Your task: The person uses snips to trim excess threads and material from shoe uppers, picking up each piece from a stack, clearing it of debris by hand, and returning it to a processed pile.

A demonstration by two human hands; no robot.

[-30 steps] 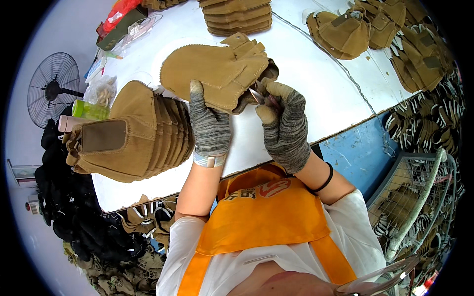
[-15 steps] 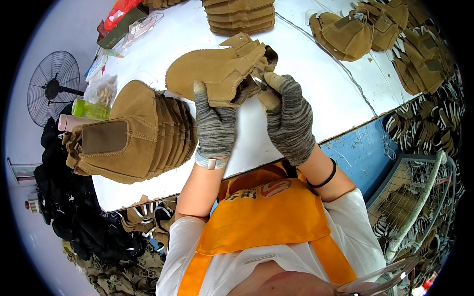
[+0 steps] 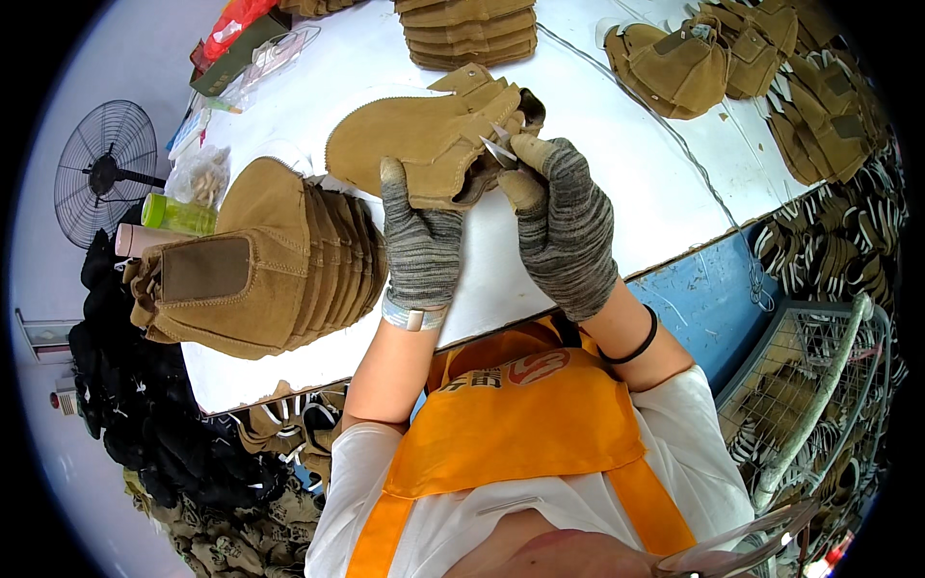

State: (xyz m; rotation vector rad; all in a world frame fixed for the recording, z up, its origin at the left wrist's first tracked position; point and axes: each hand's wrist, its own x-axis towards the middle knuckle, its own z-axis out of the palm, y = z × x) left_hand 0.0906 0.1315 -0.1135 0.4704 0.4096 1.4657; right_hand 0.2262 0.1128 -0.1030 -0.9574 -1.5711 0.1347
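Observation:
A brown suede shoe upper [image 3: 405, 135] lies just above the white table, its rounded front to the left and its opening to the right. My left hand [image 3: 424, 231], in a grey striped knit glove, grips its near edge, the thumb on top and the other fingers hidden beneath. My right hand [image 3: 568, 222], gloved alike, is closed on small thread snips [image 3: 498, 151]. Their two pointed blades stand apart at the upper's opening. Most of the snips' body is hidden in the fingers. Beside my left hand is a stack of matching uppers [image 3: 279, 260].
More brown uppers stand in a pile [image 3: 467, 34] at the far edge and in heaps [image 3: 674, 72] at the far right. A grey cable [image 3: 665, 125] crosses the white table [image 3: 617, 173]. A wire cart [image 3: 800, 385] stands at right, a fan [image 3: 104, 173] at left.
The snips' blades now show spread apart at the upper's opening; before, they were mostly hidden. My right hand has shifted slightly. My left hand keeps its grip on the upper.

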